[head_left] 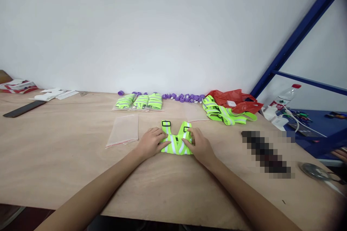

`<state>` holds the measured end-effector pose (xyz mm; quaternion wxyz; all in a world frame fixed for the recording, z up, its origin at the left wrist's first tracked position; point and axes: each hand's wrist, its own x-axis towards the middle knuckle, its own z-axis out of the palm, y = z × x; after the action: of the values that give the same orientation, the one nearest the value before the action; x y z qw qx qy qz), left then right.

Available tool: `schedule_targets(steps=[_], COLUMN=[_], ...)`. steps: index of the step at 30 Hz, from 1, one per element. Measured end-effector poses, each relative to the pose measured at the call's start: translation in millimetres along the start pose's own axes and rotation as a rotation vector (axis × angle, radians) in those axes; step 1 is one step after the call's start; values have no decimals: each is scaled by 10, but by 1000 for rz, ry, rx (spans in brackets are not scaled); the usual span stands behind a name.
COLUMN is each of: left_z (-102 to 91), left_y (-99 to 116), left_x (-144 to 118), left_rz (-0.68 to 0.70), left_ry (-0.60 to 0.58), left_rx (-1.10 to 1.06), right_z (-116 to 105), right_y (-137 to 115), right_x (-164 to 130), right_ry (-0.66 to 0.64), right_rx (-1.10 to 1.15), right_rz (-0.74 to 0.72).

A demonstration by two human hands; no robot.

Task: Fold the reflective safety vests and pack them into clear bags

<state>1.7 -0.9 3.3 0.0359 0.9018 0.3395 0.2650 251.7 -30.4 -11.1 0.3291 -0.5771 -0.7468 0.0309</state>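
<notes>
A neon-yellow reflective vest (176,147) with silvery stripes lies folded on the table in front of me. Its two straps, each with a black buckle, point away toward the wall. My left hand (151,142) grips the left edge, thumb on top of the fabric. On the opposite edge, my right hand (201,146) holds the vest near the right buckle, its fingers curled over the strap. Part of the vest's sides is hidden under my fingers. Left of it lie flat clear zip bags (123,130).
Bagged reflective vests (141,101) and several purple caps (184,97) line the wall. Loose reflective straps (227,115) spill beside a red plastic bag (241,101). A bottle (287,95) stands right, near a blue metal frame (298,29). A dark flat strip (24,108) lies left.
</notes>
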Motion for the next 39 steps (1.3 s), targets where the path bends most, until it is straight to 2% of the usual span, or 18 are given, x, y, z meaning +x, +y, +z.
schedule_targets(steps=[2,5,8,11,15,18,23,27,31,34,37,39], left_z=[-39,-88,-114,-120,-109,-102,-143,-181,-139,-81,-60,-82], left_y=[9,27,37,32,7,-6,46,129,156,130,92,80], left_x=[-16,-26,-22,-25,-38,-40,-8,25,42,65,107,133], left_rz=[20,28,12,-12,-72,-83,-21,7,-75,-227,-432,-499], left_ry=[-33,-89,-136,-160,-143,-127,-102,-26,2,-19,7,-9], left_rx=[49,68,62,40,-14,-32,-85,-191,-322,-376,-314,-218], right_z=[-13,-73,-174,-266,-300,-289,-314,-334,-277,-208,-144,-107], right_y=[21,62,111,160,186,171,127,85,70,87,113,125], right_x=[-11,-18,-6,12,25,43,88,96,86,94,115,126], right_ry=[-1,-70,-144,-240,-378,-387,-353,-324,-315,-286,-217,-169], right_rx=[-86,-179,-136,-25,69,119,199,292,352,356,234,126], right_rz=[-101,-249,-311,-295,-202,-133,-86,-56,78,127,105,88])
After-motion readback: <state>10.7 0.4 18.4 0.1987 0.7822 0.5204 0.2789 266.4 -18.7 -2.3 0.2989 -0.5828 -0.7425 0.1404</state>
